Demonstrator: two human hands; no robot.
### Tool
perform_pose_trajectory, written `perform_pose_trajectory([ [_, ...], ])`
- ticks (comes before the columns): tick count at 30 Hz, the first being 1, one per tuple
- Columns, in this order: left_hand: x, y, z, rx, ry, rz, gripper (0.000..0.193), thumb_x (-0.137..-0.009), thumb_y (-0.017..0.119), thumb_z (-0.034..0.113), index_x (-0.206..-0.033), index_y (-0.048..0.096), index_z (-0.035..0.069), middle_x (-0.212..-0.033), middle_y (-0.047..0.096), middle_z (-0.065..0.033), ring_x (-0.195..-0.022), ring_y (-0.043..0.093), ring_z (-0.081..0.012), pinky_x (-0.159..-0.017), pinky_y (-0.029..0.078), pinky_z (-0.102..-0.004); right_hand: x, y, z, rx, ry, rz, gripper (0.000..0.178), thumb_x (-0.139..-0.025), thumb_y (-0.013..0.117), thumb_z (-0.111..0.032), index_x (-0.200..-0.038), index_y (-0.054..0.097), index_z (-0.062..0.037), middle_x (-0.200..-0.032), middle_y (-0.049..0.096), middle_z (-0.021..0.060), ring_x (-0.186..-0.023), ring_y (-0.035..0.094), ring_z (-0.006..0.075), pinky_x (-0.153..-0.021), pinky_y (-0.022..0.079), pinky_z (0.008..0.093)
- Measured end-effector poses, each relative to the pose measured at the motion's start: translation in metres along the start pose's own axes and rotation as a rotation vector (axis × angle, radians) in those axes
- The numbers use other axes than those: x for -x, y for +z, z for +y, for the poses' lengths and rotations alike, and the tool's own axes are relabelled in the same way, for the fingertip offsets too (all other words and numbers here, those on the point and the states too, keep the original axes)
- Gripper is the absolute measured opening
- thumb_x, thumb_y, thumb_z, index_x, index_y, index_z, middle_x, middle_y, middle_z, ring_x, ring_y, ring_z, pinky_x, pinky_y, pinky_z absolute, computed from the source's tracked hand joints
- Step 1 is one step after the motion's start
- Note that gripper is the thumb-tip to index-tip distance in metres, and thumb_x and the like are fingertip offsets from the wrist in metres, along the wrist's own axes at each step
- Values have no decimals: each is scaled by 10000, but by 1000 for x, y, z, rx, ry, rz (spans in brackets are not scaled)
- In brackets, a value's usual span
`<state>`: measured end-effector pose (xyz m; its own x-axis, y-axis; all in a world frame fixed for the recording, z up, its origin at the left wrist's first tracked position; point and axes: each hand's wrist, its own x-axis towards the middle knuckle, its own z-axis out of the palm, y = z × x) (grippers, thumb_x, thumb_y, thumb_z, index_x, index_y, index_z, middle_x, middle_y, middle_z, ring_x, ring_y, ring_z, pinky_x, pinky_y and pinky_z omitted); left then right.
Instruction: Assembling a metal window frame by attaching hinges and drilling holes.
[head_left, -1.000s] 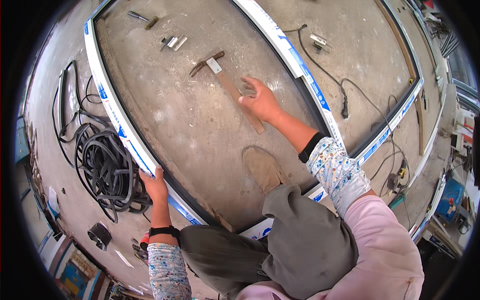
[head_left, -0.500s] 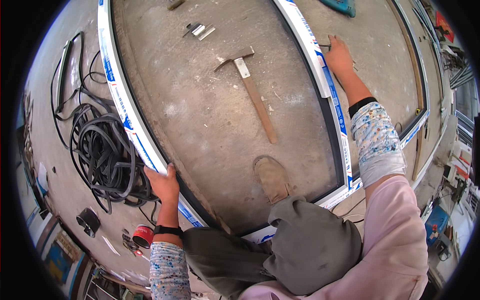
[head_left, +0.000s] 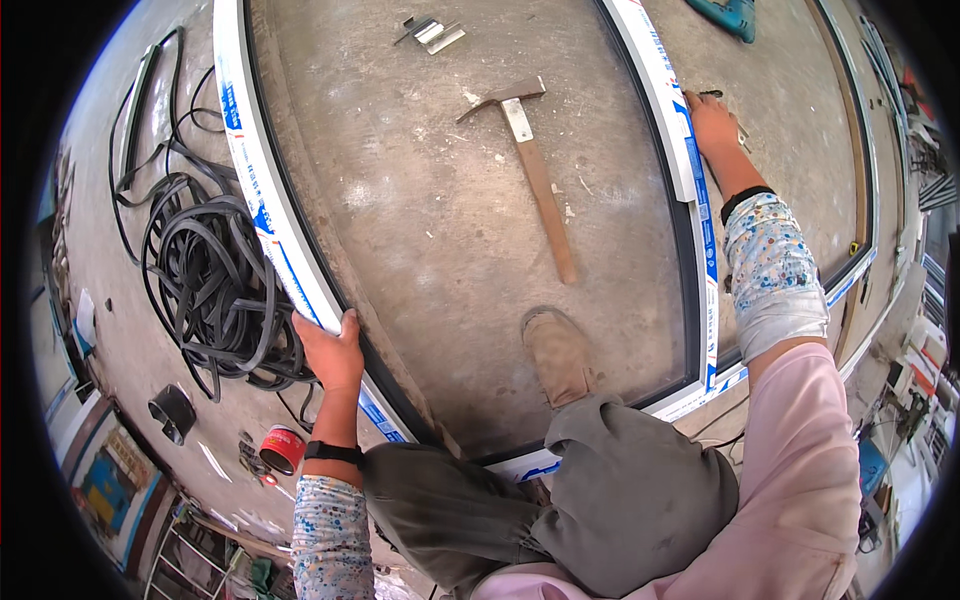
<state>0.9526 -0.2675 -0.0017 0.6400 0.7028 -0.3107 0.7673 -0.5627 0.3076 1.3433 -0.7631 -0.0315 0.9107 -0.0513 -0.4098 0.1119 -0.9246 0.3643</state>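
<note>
A long white window frame (head_left: 290, 270) with blue-printed film and a black inner strip lies in front of me. My left hand (head_left: 332, 352) grips its left rail, thumb over the inner side and fingers on the outer side. Along the outer edge of the right rail is my right hand (head_left: 713, 128), fingers bent and drawn together. A small dark piece (head_left: 712, 93) shows at those fingertips; whether it is held is hidden. Inside the frame's outline a hammer (head_left: 540, 190) with a wooden handle lies on the floor, beyond my shoe (head_left: 558, 360).
Left of the frame lies a tangled heap of black rubber strip (head_left: 215, 280). Nearer me are a red can (head_left: 282, 450) and a black roll (head_left: 172, 412). Small metal pieces (head_left: 435, 36) lie beyond the hammer. A teal power tool (head_left: 728, 16) and another frame (head_left: 862, 190) are at right.
The view has shifted, so the floor things appear farther right. My right hand has come nearer to me along the right rail and closer to it. My left hand keeps its grip.
</note>
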Motion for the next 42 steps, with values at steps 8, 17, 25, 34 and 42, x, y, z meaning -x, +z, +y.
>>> perform_pose_trajectory([
  [8,1,13,-11,4,38,32,900,-818,755,307,-1435,265,-128,-1361,469,-335,-1240,496,-461,-1040,403,-437,-30,38,14,87,-280,304,519,-998,476,-262,-1504,381,-196,-1510,447,91,-1392,411,325,-1115,356,512],
  [17,1,6,-8,-4,74,37,899,-821,750,317,-1436,268,-127,-1370,459,-340,-1251,483,-465,-1048,394,-440,-6,-21,-7,-63,70,10,346,-997,458,-306,-1265,626,-167,-1202,682,143,-1132,636,352,-927,491,478],
  [25,-2,14,-12,-24,138,104,864,-816,747,312,-1429,291,-92,-1322,507,-312,-1199,523,-468,-1000,426,-456,80,-77,62,-1410,152,604,303,-976,601,-316,-1030,709,-37,-759,641,34,-678,604,139,-699,517,309],
  [34,-11,16,-27,-44,155,12,953,-843,741,325,-1442,201,-182,-1449,343,-385,-1361,354,-484,-1146,292,-432,284,-91,-3,-1523,-102,617,318,-978,628,-341,-1030,708,-37,-671,561,-34,-604,490,54,-550,392,223],
  [42,22,-6,38,-183,544,117,853,-898,674,351,-1457,259,-142,-1440,390,-358,-1357,387,-448,-1156,282,-464,366,-70,-42,-1149,-852,573,243,-877,693,-284,-1006,706,-79,-795,681,101,-686,645,284,-640,510,375],
])
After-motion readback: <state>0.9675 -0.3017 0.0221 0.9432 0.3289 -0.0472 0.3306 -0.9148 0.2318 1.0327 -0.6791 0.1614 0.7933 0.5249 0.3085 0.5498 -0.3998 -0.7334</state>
